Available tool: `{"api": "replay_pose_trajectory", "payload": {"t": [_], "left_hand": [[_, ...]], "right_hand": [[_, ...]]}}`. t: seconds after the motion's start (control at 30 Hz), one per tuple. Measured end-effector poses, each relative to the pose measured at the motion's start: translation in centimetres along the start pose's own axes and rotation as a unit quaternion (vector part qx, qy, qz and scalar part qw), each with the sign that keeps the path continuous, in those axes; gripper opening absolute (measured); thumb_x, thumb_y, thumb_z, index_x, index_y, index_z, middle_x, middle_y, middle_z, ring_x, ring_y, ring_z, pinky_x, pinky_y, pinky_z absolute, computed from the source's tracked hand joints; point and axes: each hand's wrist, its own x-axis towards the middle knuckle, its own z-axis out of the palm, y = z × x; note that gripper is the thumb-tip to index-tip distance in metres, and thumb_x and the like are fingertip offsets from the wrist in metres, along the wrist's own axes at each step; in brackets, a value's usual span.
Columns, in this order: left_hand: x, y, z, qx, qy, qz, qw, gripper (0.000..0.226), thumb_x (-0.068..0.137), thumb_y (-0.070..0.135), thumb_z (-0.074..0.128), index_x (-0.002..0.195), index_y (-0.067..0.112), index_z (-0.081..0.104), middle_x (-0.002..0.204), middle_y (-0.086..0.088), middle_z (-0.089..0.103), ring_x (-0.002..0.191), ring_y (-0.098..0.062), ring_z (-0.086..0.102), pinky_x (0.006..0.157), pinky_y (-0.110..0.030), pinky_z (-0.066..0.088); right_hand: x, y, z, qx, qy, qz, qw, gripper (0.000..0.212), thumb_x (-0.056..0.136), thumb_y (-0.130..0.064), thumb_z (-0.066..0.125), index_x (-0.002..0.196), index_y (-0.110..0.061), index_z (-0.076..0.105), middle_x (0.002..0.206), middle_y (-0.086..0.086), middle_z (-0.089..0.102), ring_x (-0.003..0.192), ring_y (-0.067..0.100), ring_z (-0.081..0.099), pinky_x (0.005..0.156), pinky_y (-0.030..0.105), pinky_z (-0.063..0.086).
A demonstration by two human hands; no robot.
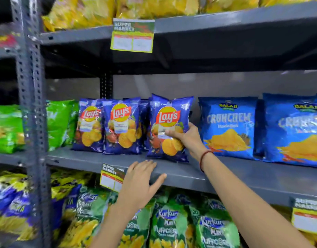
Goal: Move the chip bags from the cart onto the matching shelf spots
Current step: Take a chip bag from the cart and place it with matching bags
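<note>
A dark blue Lay's bag (169, 115) stands upright on the middle grey shelf (225, 176), and my right hand (187, 138) grips its lower right side. Two more blue Lay's bags (107, 126) stand in a row just left of it, with others behind them. My left hand (141, 183) rests flat, fingers spread, on the shelf's front edge below the held bag and holds nothing. No cart is in view.
Light blue Crunchem bags (227, 126) stand right of the Lay's row, green bags (59, 122) left of it. Yellow bags fill the top shelf. Green Kurkure Puffcorn bags (166, 224) sit below. Price tags (132, 34) hang on shelf edges. A grey perforated upright (31, 113) stands left.
</note>
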Motion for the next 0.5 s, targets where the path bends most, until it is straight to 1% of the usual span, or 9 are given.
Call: {"api": "replay_pose_trajectory", "payload": {"t": [0.07, 0.17, 0.23, 0.3, 0.37, 0.43, 0.5], "left_hand": [[-0.1, -0.2, 0.2, -0.004, 0.007, 0.004, 1.0, 0.094, 0.075, 0.076, 0.002, 0.132, 0.019, 0.049, 0.139, 0.003, 0.051, 0.13, -0.012, 0.042, 0.113, -0.029, 0.017], [-0.1, -0.4, 0.6, -0.007, 0.016, 0.003, 1.0, 0.087, 0.078, 0.074, 0.007, 0.131, 0.019, 0.05, 0.138, 0.003, 0.053, 0.129, -0.011, 0.043, 0.112, -0.028, 0.015], [-0.2, -0.4, 0.8, -0.008, 0.021, 0.001, 1.0, 0.083, 0.08, 0.072, 0.012, 0.13, 0.019, 0.051, 0.136, 0.004, 0.054, 0.128, -0.011, 0.044, 0.112, -0.028, 0.015], [-0.3, -0.4, 1.0, -0.014, 0.029, -0.003, 0.999, 0.081, 0.082, 0.072, 0.013, 0.127, 0.018, 0.054, 0.132, 0.003, 0.058, 0.124, -0.012, 0.048, 0.111, -0.026, 0.015], [-0.2, -0.3, 1.1, -0.014, 0.035, 0.0, 0.999, 0.079, 0.084, 0.07, 0.016, 0.123, 0.016, 0.058, 0.127, 0.001, 0.062, 0.12, -0.014, 0.053, 0.108, -0.026, 0.015], [-0.2, -0.2, 1.1, -0.018, 0.038, 0.001, 0.999, 0.075, 0.085, 0.068, 0.02, 0.12, 0.015, 0.06, 0.124, 0.001, 0.064, 0.117, -0.015, 0.055, 0.106, -0.026, 0.016], [-0.4, 0.1, 1.1, -0.031, 0.051, -0.003, 0.998, 0.067, 0.085, 0.065, 0.028, 0.119, 0.017, 0.06, 0.123, 0.003, 0.063, 0.117, -0.014, 0.054, 0.107, -0.026, 0.015]], "right_hand": [[0.4, 0.9, 0.5, -0.007, 0.0, 0.016, 1.0, 0.062, 0.053, -0.017, 0.092, 0.109, -0.009, 0.065, 0.106, 0.01, 0.073, 0.093, 0.022, 0.07, 0.085, 0.043, 0.058], [0.9, 1.2, 0.8, -0.028, 0.001, 0.033, 0.999, 0.064, 0.056, -0.023, 0.091, 0.113, -0.012, 0.062, 0.112, 0.007, 0.071, 0.098, 0.022, 0.068, 0.087, 0.042, 0.057], [0.8, 1.2, 1.0, -0.058, 0.004, 0.036, 0.998, 0.07, 0.057, -0.029, 0.09, 0.118, -0.012, 0.059, 0.114, 0.006, 0.07, 0.1, 0.021, 0.067, 0.085, 0.039, 0.057], [0.6, 1.2, 1.0, -0.073, 0.008, 0.027, 0.997, 0.072, 0.058, -0.033, 0.089, 0.12, -0.013, 0.058, 0.114, 0.004, 0.069, 0.098, 0.018, 0.066, 0.077, 0.03, 0.057], [0.1, 1.2, 0.9, -0.068, 0.008, 0.021, 0.997, 0.07, 0.06, -0.033, 0.088, 0.119, -0.013, 0.057, 0.113, 0.003, 0.068, 0.094, 0.015, 0.065, 0.069, 0.02, 0.053], [-0.6, 0.9, 0.4, -0.059, 0.011, 0.018, 0.998, 0.064, 0.063, -0.032, 0.087, 0.116, -0.014, 0.054, 0.112, 0.003, 0.067, 0.092, 0.014, 0.064, 0.066, 0.017, 0.052], [-1.4, 0.8, -0.5, -0.071, 0.025, 0.007, 0.997, 0.063, 0.066, -0.034, 0.084, 0.116, -0.013, 0.052, 0.11, 0.006, 0.067, 0.092, 0.015, 0.064, 0.065, 0.017, 0.051]]}}
